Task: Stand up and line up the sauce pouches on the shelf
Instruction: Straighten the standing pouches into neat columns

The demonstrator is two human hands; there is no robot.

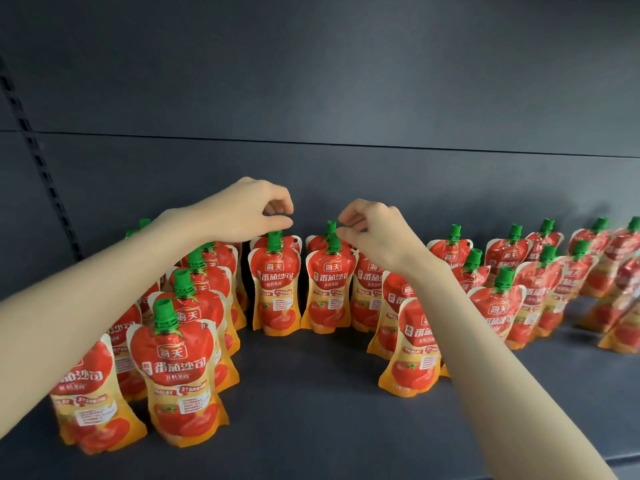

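- Sauce pouches (180,372) at the shelf (311,427) front: all upright, standing done.
- Mid-shelf: files uneven, centre gap, right-side pouches crowded; lining up remains.
- Shelf rear: left hand (252,209) curled over green cap (275,237), right hand (375,233) at neighbouring cap (333,242); can't tell if either pinches.

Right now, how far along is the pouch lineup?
Done: every pouch in view stands upright, and the left columns run front to back. In hand: the left hand and right hand sit at the tops of the two centre pouches; grip unclear. Left: the right-side pouches look staggered, and the far-right ones are too blurred to judge.
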